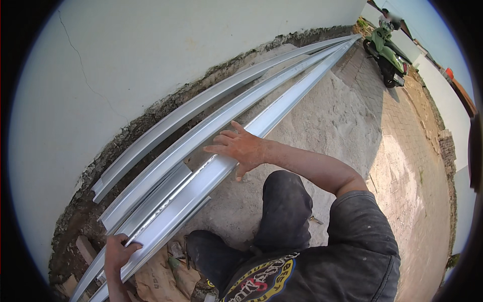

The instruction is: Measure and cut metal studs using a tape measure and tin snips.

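Long shiny metal channels point(282, 103) run from the lower left to the far upper right, lying side by side on the ground. My right hand point(242, 148) lies across the nearest long channel with its fingers spread and its palm down. At the near end, my left hand point(118, 251) grips the edge of the same metal channel, thumb on its upper face and fingers bent at its left side. A shorter metal piece point(168, 189) lies just left of this channel. Another long channel point(151, 138) lies closest to the wall.
A white wall point(126, 55) with a thin crack stands on the left, its base rough and broken. Pale sand point(327, 121) covers the ground beside the channels. A green scooter point(388, 53) is parked on paving at the far right, a person near it. Torn brown paper point(158, 277) lies near my legs.
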Motion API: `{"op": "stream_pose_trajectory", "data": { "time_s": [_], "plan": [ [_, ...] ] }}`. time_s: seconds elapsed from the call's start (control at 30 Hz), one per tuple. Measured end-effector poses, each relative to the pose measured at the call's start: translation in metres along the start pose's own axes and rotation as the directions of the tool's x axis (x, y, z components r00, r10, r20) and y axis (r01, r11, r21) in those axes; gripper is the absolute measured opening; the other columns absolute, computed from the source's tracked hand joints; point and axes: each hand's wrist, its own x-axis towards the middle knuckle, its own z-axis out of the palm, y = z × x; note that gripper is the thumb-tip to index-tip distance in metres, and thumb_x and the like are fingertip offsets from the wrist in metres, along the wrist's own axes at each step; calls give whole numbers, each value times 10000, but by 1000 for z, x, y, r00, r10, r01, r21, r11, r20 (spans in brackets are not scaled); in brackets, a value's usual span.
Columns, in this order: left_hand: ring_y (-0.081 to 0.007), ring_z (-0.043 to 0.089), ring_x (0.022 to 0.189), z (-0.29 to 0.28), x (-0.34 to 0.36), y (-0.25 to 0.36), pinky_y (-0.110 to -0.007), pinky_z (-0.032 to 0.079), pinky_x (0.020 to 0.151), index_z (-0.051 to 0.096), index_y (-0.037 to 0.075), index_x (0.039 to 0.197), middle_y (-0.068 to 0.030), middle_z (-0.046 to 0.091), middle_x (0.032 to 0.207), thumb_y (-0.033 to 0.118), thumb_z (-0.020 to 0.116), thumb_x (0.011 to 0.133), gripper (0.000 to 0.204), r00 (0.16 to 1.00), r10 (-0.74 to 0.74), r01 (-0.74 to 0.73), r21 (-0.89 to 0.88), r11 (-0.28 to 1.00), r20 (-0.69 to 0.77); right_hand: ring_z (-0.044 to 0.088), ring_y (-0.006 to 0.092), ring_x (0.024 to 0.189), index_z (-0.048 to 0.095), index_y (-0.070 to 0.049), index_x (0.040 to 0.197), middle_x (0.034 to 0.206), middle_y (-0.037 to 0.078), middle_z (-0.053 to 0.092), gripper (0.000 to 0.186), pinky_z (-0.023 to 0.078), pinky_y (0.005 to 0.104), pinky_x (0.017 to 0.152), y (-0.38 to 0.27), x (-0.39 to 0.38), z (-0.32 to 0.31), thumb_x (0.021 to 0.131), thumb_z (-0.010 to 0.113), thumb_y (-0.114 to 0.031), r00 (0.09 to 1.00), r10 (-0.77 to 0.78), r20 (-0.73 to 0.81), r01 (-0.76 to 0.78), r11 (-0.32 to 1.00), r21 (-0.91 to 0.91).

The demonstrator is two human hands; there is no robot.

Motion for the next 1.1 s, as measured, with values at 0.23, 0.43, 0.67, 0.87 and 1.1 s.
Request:
{"op": "stream_pose_trajectory", "data": {
  "time_s": [0.23,0.43,0.67,0.87,1.1],
  "plan": [
    [-300,649,633,-3,-40,-27,-385,500,633,731,7,837,-171,676,697,357,889,632,435,985,-163,165,-20,986,55,385,367,1409,385,-175,1503,1438,184,448,931,203,633,1179,-12,22,31,684,816,-73,908,-66,-413,-19,980,-200],
    [-399,694,908,17,-19,-25,-475,532,814,698,0,1094,-200,719,886,548,832,637,726,994,72,-76,48,996,79,482,414,1164,414,-24,1464,1171,199,508,820,213,599,1179,16,-14,66,691,682,24,897,21,-442,-75,992,-105],
    [-386,686,969,31,-19,25,-464,545,827,457,35,1442,-226,685,1007,543,866,608,1058,983,174,-180,173,968,52,491,413,1125,365,-14,1489,1138,203,521,977,293,541,1125,-42,30,50,563,658,85,914,-103,-392,115,993,8],
    [-386,657,956,18,15,30,-451,540,833,513,17,1275,-209,650,1020,227,806,601,764,990,138,-138,324,936,23,568,338,1067,391,-59,1485,1115,148,586,1012,393,502,1031,-108,89,14,559,796,-16,883,-239,-403,243,969,-43],
    [-464,608,973,-26,-30,-45,-474,499,862,548,-45,1129,-268,637,994,150,753,482,706,986,-28,68,242,968,-167,507,329,1256,305,-194,1563,1242,151,542,913,282,585,1167,8,68,33,768,736,-70,810,-15,-587,-150,961,-231]
  ]
}}
